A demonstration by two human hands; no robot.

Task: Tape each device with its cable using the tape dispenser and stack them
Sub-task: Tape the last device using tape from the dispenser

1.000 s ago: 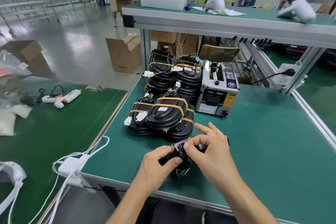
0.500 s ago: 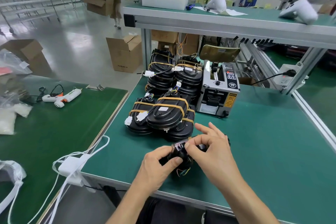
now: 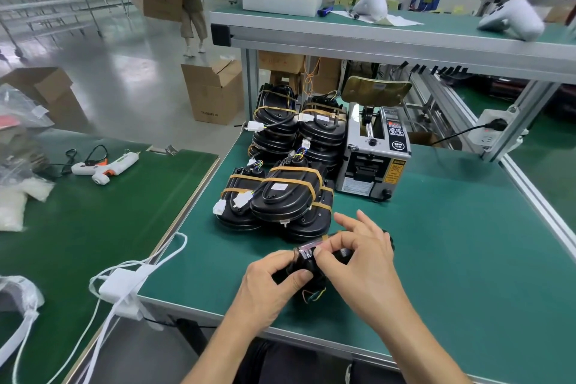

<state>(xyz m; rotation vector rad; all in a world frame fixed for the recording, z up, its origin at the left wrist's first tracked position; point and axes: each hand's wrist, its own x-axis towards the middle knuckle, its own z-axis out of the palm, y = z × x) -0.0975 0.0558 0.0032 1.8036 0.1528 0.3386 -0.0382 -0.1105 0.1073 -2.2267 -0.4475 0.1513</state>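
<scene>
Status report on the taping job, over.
Both hands on the job: left hand grips the black device, right hand pinches tape onto it. Taped stack behind. Nothing in the way.

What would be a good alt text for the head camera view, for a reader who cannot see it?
Two bare hands, the left hand and right hand, hold a black device with loose coloured wires low over a green workbench. Behind it lie stacks of taped black devices beside an electric tape dispenser.

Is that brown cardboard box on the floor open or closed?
Open: the cardboard box's top flaps stand up and apart. What it holds cannot be seen.
</scene>
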